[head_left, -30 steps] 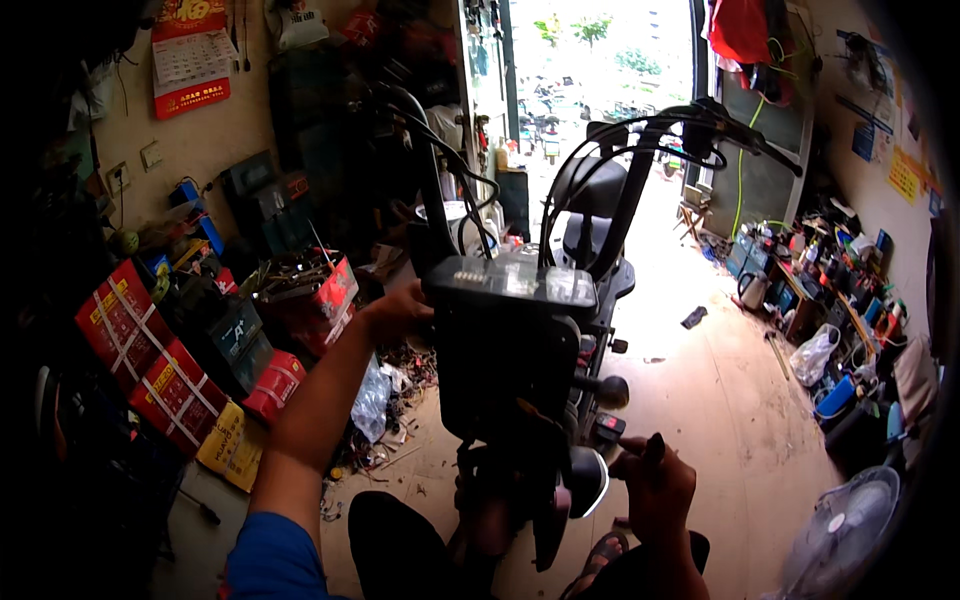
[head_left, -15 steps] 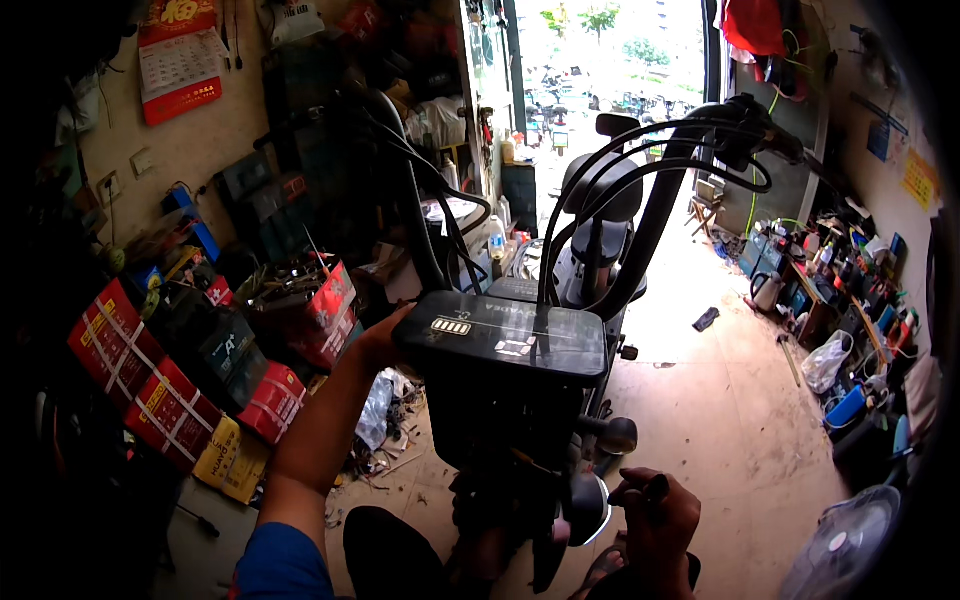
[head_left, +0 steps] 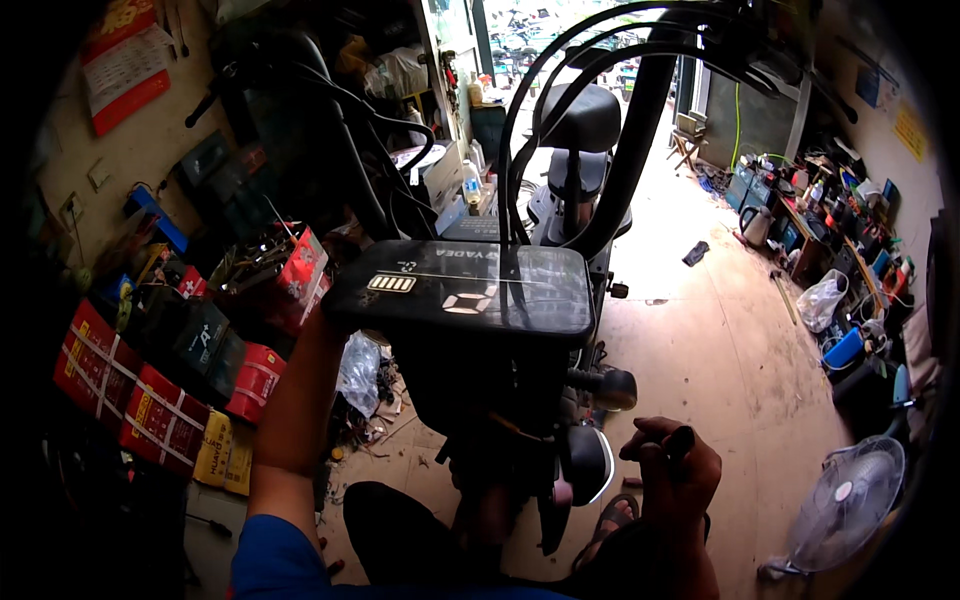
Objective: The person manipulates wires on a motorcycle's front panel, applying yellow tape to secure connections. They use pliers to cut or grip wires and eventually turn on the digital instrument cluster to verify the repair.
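Note:
An electric scooter's front stands before me, its black display panel (head_left: 465, 288) lit with a battery symbol and a digit. My left hand (head_left: 328, 318) reaches to the panel's left edge; its fingers are hidden in shadow behind the panel. My right hand (head_left: 685, 475) is closed around a dark, round-ended handle (head_left: 680, 441), apart from the scooter; the rest of that tool does not show. Left of this hand sits the round headlight (head_left: 585, 465) with a pale rim. Black cables (head_left: 530, 100) arch from the handlebar (head_left: 645, 130) down behind the panel.
Red strapped boxes (head_left: 165, 415) and a yellow box (head_left: 225, 455) are stacked at left. A clear plastic bag (head_left: 360, 375) lies beside my left arm. A fan (head_left: 848, 500) stands at lower right, below a cluttered shelf (head_left: 850, 260). A dark scrap (head_left: 696, 253) lies on the floor.
My view has shifted, so the panel looks larger and further left, and the handlebar top passes the upper edge. My right hand sits slightly higher in view, still holding the dark handle.

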Demonstrator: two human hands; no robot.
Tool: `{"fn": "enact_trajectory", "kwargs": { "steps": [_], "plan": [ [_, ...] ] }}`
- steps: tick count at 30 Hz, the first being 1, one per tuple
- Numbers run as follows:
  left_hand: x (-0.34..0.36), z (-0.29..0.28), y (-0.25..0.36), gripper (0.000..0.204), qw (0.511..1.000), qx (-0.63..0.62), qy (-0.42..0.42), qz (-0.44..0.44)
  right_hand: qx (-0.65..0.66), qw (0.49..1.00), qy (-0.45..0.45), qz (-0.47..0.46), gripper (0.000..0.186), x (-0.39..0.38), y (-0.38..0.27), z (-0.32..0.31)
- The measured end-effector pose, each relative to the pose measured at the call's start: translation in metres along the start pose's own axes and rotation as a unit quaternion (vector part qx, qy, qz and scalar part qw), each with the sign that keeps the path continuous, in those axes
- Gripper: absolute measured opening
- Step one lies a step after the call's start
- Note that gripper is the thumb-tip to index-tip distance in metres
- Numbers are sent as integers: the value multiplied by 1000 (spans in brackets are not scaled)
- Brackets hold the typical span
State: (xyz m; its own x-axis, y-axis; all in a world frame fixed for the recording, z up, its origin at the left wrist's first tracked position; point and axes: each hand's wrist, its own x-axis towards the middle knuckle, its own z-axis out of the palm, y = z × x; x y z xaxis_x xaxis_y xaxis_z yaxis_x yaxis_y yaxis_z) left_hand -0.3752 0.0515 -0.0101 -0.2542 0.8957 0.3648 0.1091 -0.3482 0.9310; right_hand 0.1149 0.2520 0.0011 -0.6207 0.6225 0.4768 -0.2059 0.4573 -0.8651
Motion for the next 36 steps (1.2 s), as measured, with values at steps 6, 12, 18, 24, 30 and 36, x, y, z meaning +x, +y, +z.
{"fn": "enact_trajectory", "kwargs": {
  "steps": [6,12,18,24,30,36],
  "plan": [
    [-8,1,16,69,992,-23,34,-122,-5,1000,-3,-21,20,0,-3,1],
    [6,8,32,63,992,-11,-108,-57,6,1000,-5,-9,21,1,-6,2],
    [7,40,39,58,993,-103,-54,37,-6,1000,-9,-26,23,1,-3,4],
    [8,51,55,62,987,22,-108,119,-5,1000,-16,4,20,0,-7,7],
    [3,57,63,62,990,74,-85,80,0,1000,-15,-12,21,-2,2,5],
    [6,58,64,63,993,97,-52,38,10,1000,-7,-2,21,-2,1,6]
  ]
}}
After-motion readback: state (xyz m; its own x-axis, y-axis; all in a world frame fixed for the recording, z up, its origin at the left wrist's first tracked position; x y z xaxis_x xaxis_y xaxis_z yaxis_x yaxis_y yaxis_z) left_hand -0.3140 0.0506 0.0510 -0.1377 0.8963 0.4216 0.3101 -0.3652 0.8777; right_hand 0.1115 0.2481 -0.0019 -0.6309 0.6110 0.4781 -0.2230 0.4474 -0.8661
